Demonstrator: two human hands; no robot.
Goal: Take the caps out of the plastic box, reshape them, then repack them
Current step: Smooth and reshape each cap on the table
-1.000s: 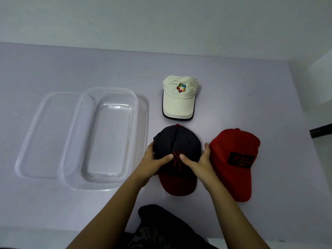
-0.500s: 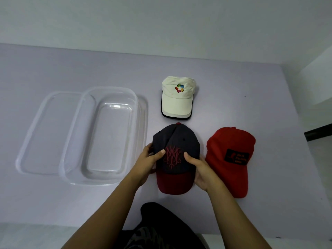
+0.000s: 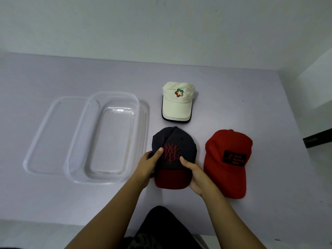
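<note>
**A:** ok so head view, what are the hands on?

**B:** both are on the navy cap with the dark red brim (image 3: 177, 141), which sits on the table (image 3: 233, 90) right in front of the person. The left hand (image 3: 147, 164) is wrapped around the crown's left side, with the thumb lying on the front panel just next to the red embroidery. The right hand (image 3: 195, 175) has it from the right, thumb pressed on the crown just above the brim. Its other fingers go under the cap's edge, so I can't tell how they lie. Both hands are curled on it, not spread.

**A:** and the other caps?

**B:** the red cap (image 3: 228, 169) lies just beside the right hand, brim toward the person, black patch on the front, but the text is too blurry to read. The white cap (image 3: 177, 105) with the colourful star logo is further back, apart from the navy one, also brim toward the person.

**A:** box?

**B:** the clear plastic box (image 3: 84, 135) is left of the caps, near the left hand but not touching it. No caps in it. It's sitting on top of its clear lid (image 3: 50, 133), which sticks out far on the left and a bit on the right.
</note>
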